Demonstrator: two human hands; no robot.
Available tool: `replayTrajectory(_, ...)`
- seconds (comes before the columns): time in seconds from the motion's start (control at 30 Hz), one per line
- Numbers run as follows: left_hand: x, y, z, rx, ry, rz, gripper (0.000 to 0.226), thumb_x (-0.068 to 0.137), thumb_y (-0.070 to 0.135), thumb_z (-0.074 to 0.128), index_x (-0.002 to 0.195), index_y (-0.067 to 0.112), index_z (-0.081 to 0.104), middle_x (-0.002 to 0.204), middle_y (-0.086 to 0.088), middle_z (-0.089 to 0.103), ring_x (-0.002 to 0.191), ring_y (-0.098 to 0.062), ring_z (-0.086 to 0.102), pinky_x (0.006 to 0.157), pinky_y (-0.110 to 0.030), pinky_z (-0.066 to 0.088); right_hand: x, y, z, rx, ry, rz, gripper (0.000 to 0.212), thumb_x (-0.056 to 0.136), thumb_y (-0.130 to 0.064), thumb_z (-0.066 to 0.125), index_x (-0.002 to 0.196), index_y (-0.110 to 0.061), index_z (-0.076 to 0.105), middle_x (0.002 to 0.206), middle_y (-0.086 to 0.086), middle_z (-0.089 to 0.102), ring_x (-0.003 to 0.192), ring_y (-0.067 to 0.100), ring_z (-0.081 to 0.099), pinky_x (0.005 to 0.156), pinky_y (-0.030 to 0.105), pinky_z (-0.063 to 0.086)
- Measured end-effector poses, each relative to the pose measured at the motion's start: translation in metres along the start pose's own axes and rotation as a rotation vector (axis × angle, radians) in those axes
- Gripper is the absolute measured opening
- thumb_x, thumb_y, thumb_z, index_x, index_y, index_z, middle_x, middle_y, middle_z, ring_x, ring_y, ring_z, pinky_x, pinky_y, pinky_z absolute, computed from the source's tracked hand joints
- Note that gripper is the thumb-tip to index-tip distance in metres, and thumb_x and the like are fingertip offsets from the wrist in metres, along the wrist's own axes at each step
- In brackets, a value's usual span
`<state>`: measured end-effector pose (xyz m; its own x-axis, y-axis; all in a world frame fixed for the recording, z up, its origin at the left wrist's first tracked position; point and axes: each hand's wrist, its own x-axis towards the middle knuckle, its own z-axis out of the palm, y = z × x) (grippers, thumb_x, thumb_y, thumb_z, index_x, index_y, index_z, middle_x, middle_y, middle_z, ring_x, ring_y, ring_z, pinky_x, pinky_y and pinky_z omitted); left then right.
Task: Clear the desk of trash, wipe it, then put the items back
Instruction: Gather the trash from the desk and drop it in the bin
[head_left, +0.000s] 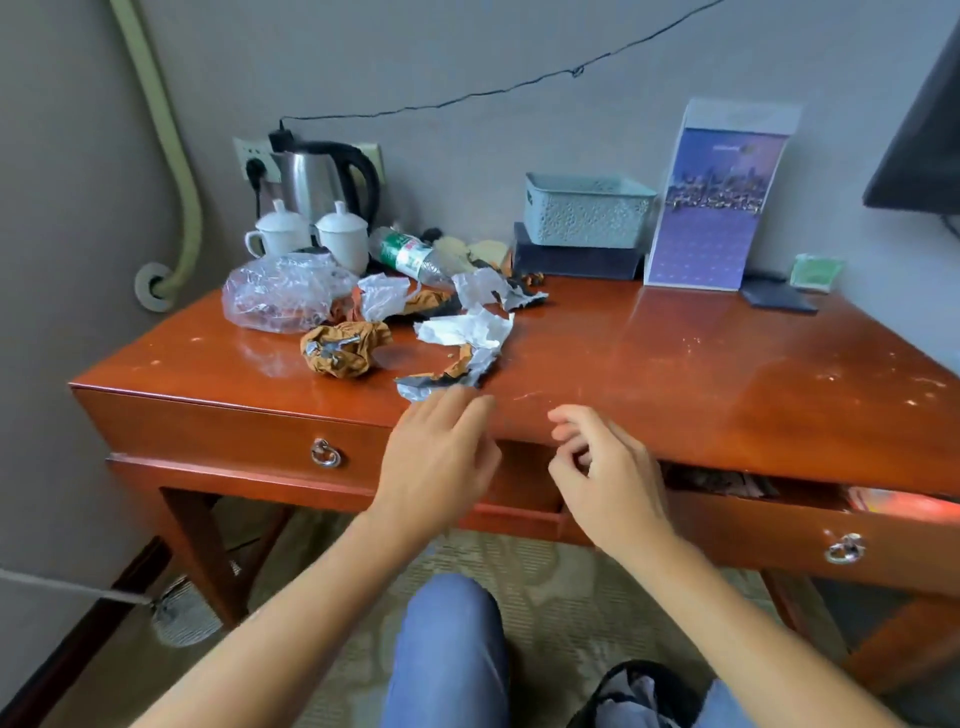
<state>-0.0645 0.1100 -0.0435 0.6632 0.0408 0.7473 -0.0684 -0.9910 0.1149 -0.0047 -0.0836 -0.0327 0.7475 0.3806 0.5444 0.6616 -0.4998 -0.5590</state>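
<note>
A: What's the room like?
B: A grey wall behind a glossy red-brown desk (675, 364); its right drawer (779, 519) stands pulled out, the left drawer (234, 431) closed.

A: And the big items on it?
B: At the back, a steel kettle (322, 182) on the left, a pale basket (587, 210) sitting on a dark box (571, 260), and a purple brochure stand (717, 208) upright to the right.

A: The trash?
B: On the left half: a clear plastic bag (280, 293), a plastic bottle (410, 254) lying down, a brown crumpled wrapper (343, 345), and torn white wrappers (462, 338) near the front edge. Two lidded cups (311, 231) stand before the kettle.

A: The hands?
B: The left hand (441, 457) has fingers straight, tips touching the nearest white scrap. The right hand (608, 467) hovers at the desk's edge, fingers loosely curled, holding nothing.
</note>
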Motion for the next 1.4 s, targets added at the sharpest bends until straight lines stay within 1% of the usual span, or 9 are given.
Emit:
replayTrajectory(0.13, 0.049, -0.049, 0.009, 0.178, -0.242, -0.113, 0.048, 0.093, 0.051, 0.057, 0.125, 0.017, 0.059, 0.118, -0.007, 0.059, 0.108, -0.033, 0.056, 0.085, -0.045, 0.051, 0.061, -0.018, 0.018, -0.037, -0.178, 0.019, 0.043, 0.092, -0.005, 0.06, 0.133, -0.018, 0.06, 0.125, 0.002, 0.061, 0.112, 0.016, 0.056, 0.097, 0.029, 0.046)
replayTrajectory(0.3, 0.068, -0.075, 0.037, 0.154, -0.39, -0.208, 0.061, 0.093, 0.073, 0.046, 0.135, 0.031, 0.055, 0.127, -0.003, 0.057, 0.121, -0.029, 0.051, 0.093, -0.044, 0.046, 0.131, -0.018, 0.04, -0.226, -0.291, 0.087, 0.053, 0.097, -0.023, 0.055, 0.148, -0.032, 0.045, 0.146, -0.005, 0.045, 0.125, 0.022, 0.051, 0.098, 0.039, 0.047)
replayTrajectory(0.43, 0.059, -0.084, 0.044, 0.087, -0.289, -0.187, 0.052, 0.092, 0.062, 0.051, 0.133, 0.032, 0.062, 0.119, 0.0, 0.061, 0.112, -0.028, 0.055, 0.088, -0.043, 0.05, 0.183, -0.01, 0.069, -0.2, -0.33, 0.094, 0.053, 0.099, -0.032, 0.057, 0.151, -0.028, 0.046, 0.151, 0.004, 0.045, 0.134, 0.026, 0.047, 0.105, 0.037, 0.042)
replayTrajectory(0.57, 0.055, -0.086, 0.044, 0.025, -0.215, -0.192, 0.038, 0.089, 0.043, 0.063, 0.123, 0.03, 0.068, 0.107, 0.004, 0.064, 0.102, -0.026, 0.058, 0.081, -0.041, 0.051, 0.225, -0.01, 0.108, -0.209, -0.484, 0.188, 0.075, 0.093, -0.058, 0.059, 0.157, -0.025, 0.036, 0.16, 0.011, 0.037, 0.143, 0.033, 0.04, 0.112, 0.044, 0.04)
replayTrajectory(0.67, 0.054, -0.086, 0.043, 0.0, -0.175, -0.2, 0.031, 0.087, 0.032, 0.064, 0.118, 0.029, 0.071, 0.102, 0.005, 0.065, 0.097, -0.024, 0.06, 0.076, -0.04, 0.051, 0.232, -0.004, 0.129, -0.354, -0.584, 0.161, 0.059, 0.09, -0.053, 0.063, 0.143, -0.027, 0.055, 0.148, 0.011, 0.054, 0.134, 0.034, 0.05, 0.101, 0.04, 0.046)
replayTrajectory(0.77, 0.053, -0.084, 0.042, -0.026, -0.146, -0.226, 0.029, 0.087, 0.029, 0.065, 0.114, 0.027, 0.073, 0.099, 0.007, 0.065, 0.093, -0.021, 0.062, 0.068, -0.037, 0.053, 0.232, 0.007, 0.131, -0.431, -0.468, 0.135, 0.018, 0.091, -0.024, 0.066, 0.106, -0.029, 0.075, 0.118, 0.008, 0.071, 0.109, 0.034, 0.065, 0.078, 0.032, 0.049)
replayTrajectory(0.87, 0.054, -0.083, 0.04, -0.034, -0.133, -0.256, 0.026, 0.088, 0.029, 0.066, 0.113, 0.029, 0.073, 0.099, 0.009, 0.064, 0.093, -0.018, 0.063, 0.058, -0.032, 0.051, 0.223, 0.021, 0.113, -0.334, -0.371, 0.208, 0.032, 0.091, -0.002, 0.063, 0.106, -0.025, 0.078, 0.115, 0.011, 0.07, 0.103, 0.036, 0.065, 0.08, 0.035, 0.054)
replayTrajectory(1.23, 0.052, -0.061, 0.023, -0.064, -0.142, -0.267, 0.042, 0.091, 0.053, 0.053, 0.126, 0.033, 0.066, 0.1, 0.01, 0.065, 0.085, -0.019, 0.068, 0.06, -0.035, 0.056, 0.083, 0.04, -0.022, 0.238, -0.101, 0.406, 0.026, 0.085, -0.003, 0.071, 0.083, -0.028, 0.075, 0.09, -0.015, 0.072, 0.089, 0.007, 0.066, 0.072, 0.023, 0.052)
replayTrajectory(1.4, 0.029, 0.004, 0.01, -0.259, -0.116, -0.243, 0.049, 0.085, 0.041, 0.047, 0.131, 0.027, 0.057, 0.117, 0.01, 0.066, 0.098, -0.015, 0.063, 0.07, -0.031, 0.048, 0.004, 0.068, -0.074, 0.334, 0.011, 0.463, 0.038, 0.081, 0.001, 0.069, 0.071, -0.035, 0.079, 0.095, -0.012, 0.07, 0.089, 0.006, 0.065, 0.078, 0.03, 0.051)
